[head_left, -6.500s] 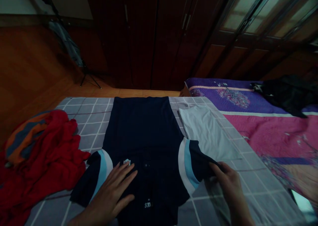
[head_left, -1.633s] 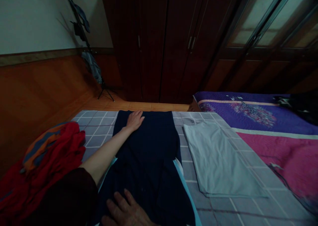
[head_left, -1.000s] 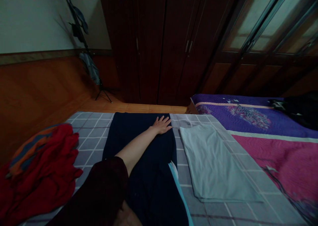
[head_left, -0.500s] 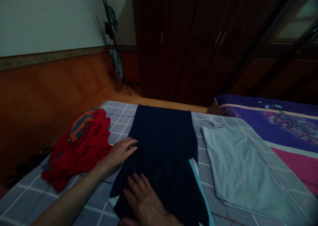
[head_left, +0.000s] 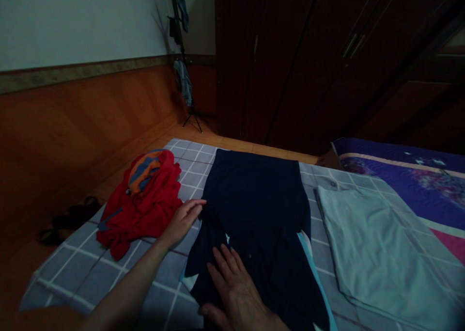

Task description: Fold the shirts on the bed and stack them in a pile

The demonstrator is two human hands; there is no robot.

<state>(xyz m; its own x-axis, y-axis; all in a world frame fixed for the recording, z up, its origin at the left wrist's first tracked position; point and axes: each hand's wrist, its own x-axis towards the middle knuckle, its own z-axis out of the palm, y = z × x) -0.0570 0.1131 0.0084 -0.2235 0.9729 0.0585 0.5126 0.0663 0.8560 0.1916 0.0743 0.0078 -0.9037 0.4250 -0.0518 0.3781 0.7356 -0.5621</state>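
Note:
A navy blue garment [head_left: 254,190] with light blue and white edging lies spread out in front of me; I cannot tell its exact kind. At its left edge, my left hand [head_left: 183,222] has thumb and fingertips closed on a bit of the navy cloth, which bunches beside them. Palm down on the lower part of the garment rests my right hand [head_left: 234,287], its fingers stretched out. A small white mark [head_left: 227,237] shows on the cloth just beyond the right fingertips.
A crumpled red garment [head_left: 145,210] with orange and grey stripes lies to the left. On the right is a folded pale grey-green cloth [head_left: 370,244]. All rest on a grey checked bedspread [head_left: 65,277]. Beyond stand a dark wardrobe [head_left: 283,69] and a coat stand [head_left: 183,55].
The view has turned slightly left, so everything sits further right. The cloth at the left hand has shifted, and a small white mark now shows. My right hand still lies on the garment.

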